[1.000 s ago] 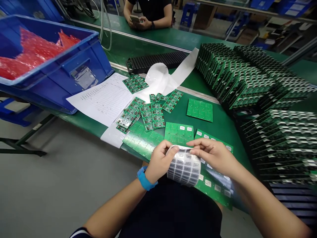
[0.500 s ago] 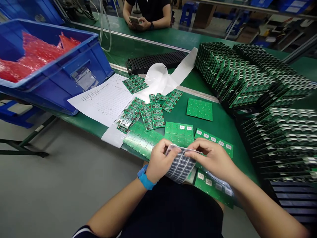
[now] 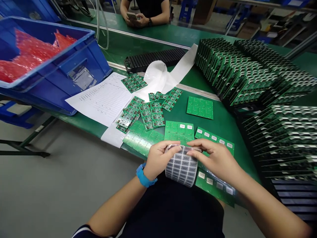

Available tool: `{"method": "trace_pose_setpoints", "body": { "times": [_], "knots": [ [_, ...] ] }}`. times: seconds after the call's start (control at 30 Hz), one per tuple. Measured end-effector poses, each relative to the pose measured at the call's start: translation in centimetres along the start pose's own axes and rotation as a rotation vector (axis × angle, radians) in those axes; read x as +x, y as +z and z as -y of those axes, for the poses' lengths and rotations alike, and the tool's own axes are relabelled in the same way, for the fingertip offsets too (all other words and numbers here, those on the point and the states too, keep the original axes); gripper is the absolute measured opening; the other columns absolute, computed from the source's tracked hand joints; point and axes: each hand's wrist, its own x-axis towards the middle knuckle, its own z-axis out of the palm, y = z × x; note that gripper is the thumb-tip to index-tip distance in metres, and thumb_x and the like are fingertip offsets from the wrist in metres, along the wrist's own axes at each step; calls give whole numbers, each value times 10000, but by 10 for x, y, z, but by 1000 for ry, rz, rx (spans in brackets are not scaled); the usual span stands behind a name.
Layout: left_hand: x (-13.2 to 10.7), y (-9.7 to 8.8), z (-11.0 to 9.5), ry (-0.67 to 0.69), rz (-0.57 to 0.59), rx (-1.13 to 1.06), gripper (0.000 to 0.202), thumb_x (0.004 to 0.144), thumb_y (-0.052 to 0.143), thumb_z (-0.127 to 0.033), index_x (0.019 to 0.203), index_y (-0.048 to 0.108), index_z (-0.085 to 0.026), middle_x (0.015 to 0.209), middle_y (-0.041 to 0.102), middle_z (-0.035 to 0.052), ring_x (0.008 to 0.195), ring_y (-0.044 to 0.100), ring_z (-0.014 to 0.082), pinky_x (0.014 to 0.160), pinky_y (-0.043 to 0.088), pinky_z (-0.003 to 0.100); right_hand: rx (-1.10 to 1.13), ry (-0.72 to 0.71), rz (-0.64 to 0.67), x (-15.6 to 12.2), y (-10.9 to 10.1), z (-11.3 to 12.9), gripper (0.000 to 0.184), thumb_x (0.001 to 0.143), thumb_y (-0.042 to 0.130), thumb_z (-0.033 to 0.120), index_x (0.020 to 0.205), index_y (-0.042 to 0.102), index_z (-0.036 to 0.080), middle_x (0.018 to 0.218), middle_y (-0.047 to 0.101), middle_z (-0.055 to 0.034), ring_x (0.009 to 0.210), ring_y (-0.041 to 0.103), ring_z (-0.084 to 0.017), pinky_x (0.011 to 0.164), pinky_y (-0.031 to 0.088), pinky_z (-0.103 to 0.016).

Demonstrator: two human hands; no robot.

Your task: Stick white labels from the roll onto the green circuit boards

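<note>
My left hand (image 3: 159, 160) grips the left edge of a roll of printed labels (image 3: 182, 168), thumb on its face. At the roll's upper right edge, my right hand (image 3: 216, 158) pinches it between thumb and fingers. Rows of small grey labels cover the roll, which hangs over the table's front edge above my lap. Just beyond it lies a green circuit board panel (image 3: 177, 132) with two white labels at its top right. Another panel (image 3: 229, 145) with a row of white labels sits behind my right hand. A labelled panel (image 3: 210, 188) is partly under my right forearm.
Racks of upright circuit boards (image 3: 230, 72) line the right side. A blue bin (image 3: 81, 62) with red plastic bags stands at left, beside a printed sheet (image 3: 101, 99). Small populated boards (image 3: 152, 115) lie mid-table. Across the bench, a person (image 3: 146, 13) holds a phone.
The label roll has turned so its face shows wider and rounder towards me. Both hands keep hold of it, with slight finger shifts. The whole view has moved slightly.
</note>
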Motion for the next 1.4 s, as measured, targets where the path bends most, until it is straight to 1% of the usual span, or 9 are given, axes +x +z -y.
{"method": "trace_pose_setpoints", "body": {
  "times": [0.23,0.37,0.5,0.63,0.87,0.97,1.1,1.3,1.4],
  "knots": [
    [1,-2,-1,-78,-30,-37,199,715,678,-266,885,717,-170,858,730,38,784,664,179,697,532,265,-95,-233,-63,6,-5,1,127,825,545,274,785,661,241,752,612,-37,727,573,-171,661,456,-320],
    [2,-3,3,-202,-77,-138,199,707,680,-292,827,706,-135,780,727,45,724,665,180,631,527,262,81,-42,-187,37,-5,-13,155,775,596,351,733,660,216,769,643,-30,725,585,-170,659,451,-307],
    [1,-4,8,-144,-16,-51,171,736,659,-313,794,694,-155,829,726,51,780,669,193,686,519,283,-3,196,-77,85,4,-32,244,753,576,401,763,655,170,740,668,-39,661,578,-157,598,428,-282],
    [1,-2,10,-20,109,108,122,786,614,-281,830,675,-185,1177,623,100,1076,585,228,886,453,329,-96,200,8,112,18,-40,215,731,577,367,727,662,169,706,673,-28,626,567,-140,590,408,-267],
    [4,-1,15,43,163,297,123,824,565,-289,820,646,-197,1144,642,104,1175,510,234,887,440,308,-260,150,-25,114,32,-42,168,736,556,325,675,637,191,694,630,-21,657,539,-158,672,376,-314],
    [5,-2,17,28,166,312,127,818,572,-298,798,644,-196,1152,639,94,1126,548,242,871,444,299,-350,78,-106,108,34,-41,149,725,580,313,814,615,199,755,594,-37,768,523,-206,770,347,-382],
    [6,-1,17,3,127,232,127,808,585,-291,816,664,-193,1146,643,87,1106,561,231,866,442,274,-344,-66,-255,108,29,-37,342,754,562,307,1070,504,189,799,560,-48,796,517,-215,765,382,-387],
    [-8,-7,7,-104,-53,-3,158,772,624,-317,815,694,-181,837,709,26,790,643,168,698,474,225,70,-38,78,128,34,-27,328,756,526,200,1074,447,186,755,580,2,635,542,-122,612,449,-268],
    [-19,-12,4,-191,-91,-131,164,723,670,-313,761,697,-155,755,693,21,720,619,154,645,469,216,69,-25,87,135,43,-28,347,740,544,188,1072,443,182,729,597,11,627,549,-113,598,450,-254]
  ]
}}
